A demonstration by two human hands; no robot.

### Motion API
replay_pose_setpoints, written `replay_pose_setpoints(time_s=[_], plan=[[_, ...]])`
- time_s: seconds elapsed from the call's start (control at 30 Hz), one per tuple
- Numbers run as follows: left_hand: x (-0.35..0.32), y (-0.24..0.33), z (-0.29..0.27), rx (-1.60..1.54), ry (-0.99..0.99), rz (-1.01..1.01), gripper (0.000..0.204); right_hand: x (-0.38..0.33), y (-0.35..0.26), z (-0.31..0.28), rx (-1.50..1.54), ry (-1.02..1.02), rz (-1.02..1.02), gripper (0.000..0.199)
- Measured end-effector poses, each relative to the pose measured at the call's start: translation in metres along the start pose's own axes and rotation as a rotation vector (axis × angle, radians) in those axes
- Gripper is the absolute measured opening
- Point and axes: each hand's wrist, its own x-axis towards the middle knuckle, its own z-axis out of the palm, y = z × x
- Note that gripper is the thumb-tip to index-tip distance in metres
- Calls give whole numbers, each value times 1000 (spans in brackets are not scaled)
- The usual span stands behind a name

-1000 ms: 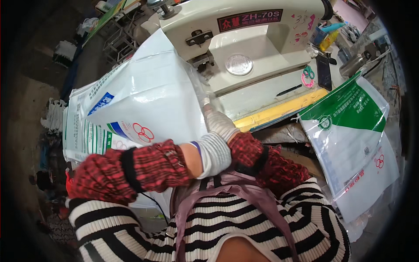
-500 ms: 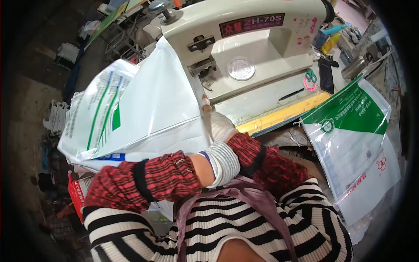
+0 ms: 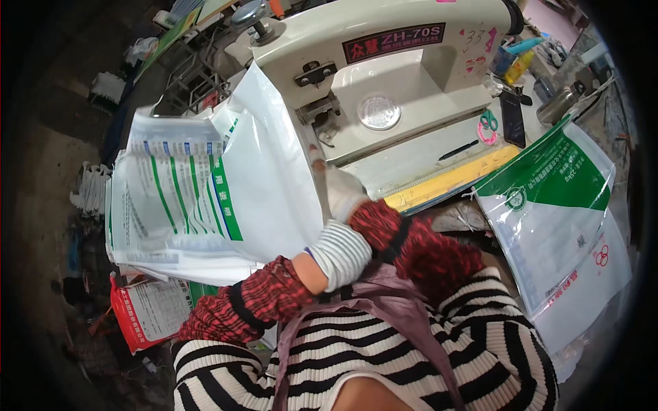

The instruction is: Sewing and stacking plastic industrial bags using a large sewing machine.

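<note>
A large white plastic bag [image 3: 274, 157] with green and blue print stands raised beside a cream sewing machine [image 3: 384, 41], its right edge along the machine's needle end. My right hand [image 3: 340, 192], in a pale glove with bare fingertips, is closed at that edge, just below the needle area. The thumb is out of sight. My left hand [image 3: 340, 257], in a white ribbed glove, is bent in below the right wrist, near the bag's lower right corner. Its fingers are hidden, so what they hold cannot be seen. Both forearms wear red and black sleeves.
Another white and green bag [image 3: 555, 226] hangs over the right side. On the machine table lie green-handled scissors [image 3: 488, 122], a black pen [image 3: 458, 150], a phone [image 3: 512, 118] and a yellow strip [image 3: 456, 179]. A red bag [image 3: 140, 318] sits at lower left.
The white bag's left part has swung and unfolded, showing more print. My left forearm has drawn back toward my body and right, uncovering the red bag. My right hand has shifted slightly.
</note>
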Motion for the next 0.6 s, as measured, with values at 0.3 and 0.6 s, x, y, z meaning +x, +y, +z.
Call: replay_pose_setpoints(time_s=[0.3, 0.6], plan=[[-23, -103, -114, 413, -237, 21, 15, -24, 29, 13, -233, -48, 13, 68], [12, -52, 33, -402, -84, 167, 23, 28, 4, -18, -373, -8, -38, 68]])
